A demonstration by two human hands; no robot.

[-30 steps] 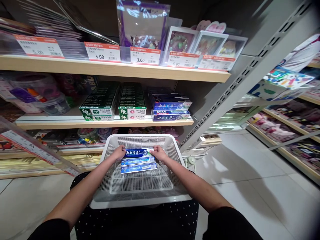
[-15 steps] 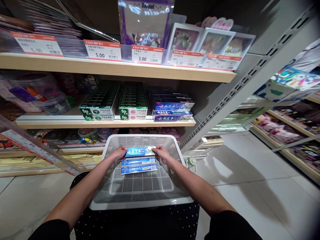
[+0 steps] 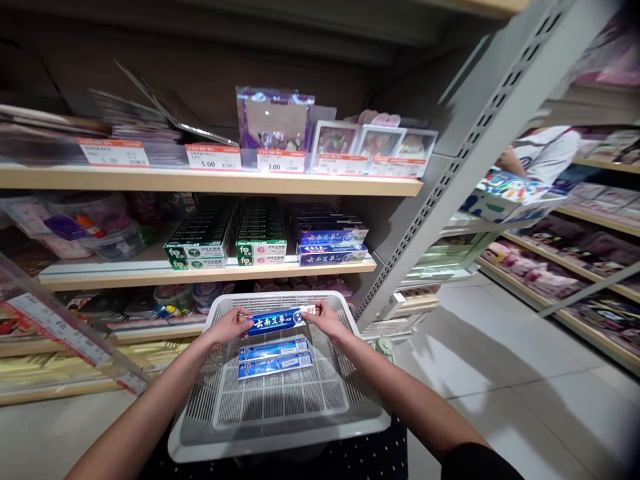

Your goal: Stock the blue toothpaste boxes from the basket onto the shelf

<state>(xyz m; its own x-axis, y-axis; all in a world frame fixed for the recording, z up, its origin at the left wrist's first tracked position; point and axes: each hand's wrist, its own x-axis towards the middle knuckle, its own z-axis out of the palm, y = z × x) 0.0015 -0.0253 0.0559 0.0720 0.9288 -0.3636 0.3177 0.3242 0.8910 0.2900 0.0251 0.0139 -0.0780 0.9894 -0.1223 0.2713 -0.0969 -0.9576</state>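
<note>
A blue toothpaste box (image 3: 275, 321) is held level above the white basket (image 3: 280, 443), one end in each hand. My left hand (image 3: 231, 325) grips its left end. At its right end, the fingers of my right hand (image 3: 323, 317) are closed on the pale part. Two more blue boxes, an upper one (image 3: 273, 349) and a lower one (image 3: 275, 365), lie side by side on the basket floor, nearer to me than the held box. The basket rests on my lap.
Stacked blue boxes (image 3: 332, 247) and green boxes (image 3: 261, 250) stand on the middle shelf (image 3: 210, 275). Above is a shelf with price tags (image 3: 280, 183). A metal upright (image 3: 440, 167) rises at right; beyond it, a person (image 3: 545, 153) stands by a patterned box.
The view has tilted upward. The held box shows a darker blue face and has risen away from the two boxes in the basket, its right end slightly higher.
</note>
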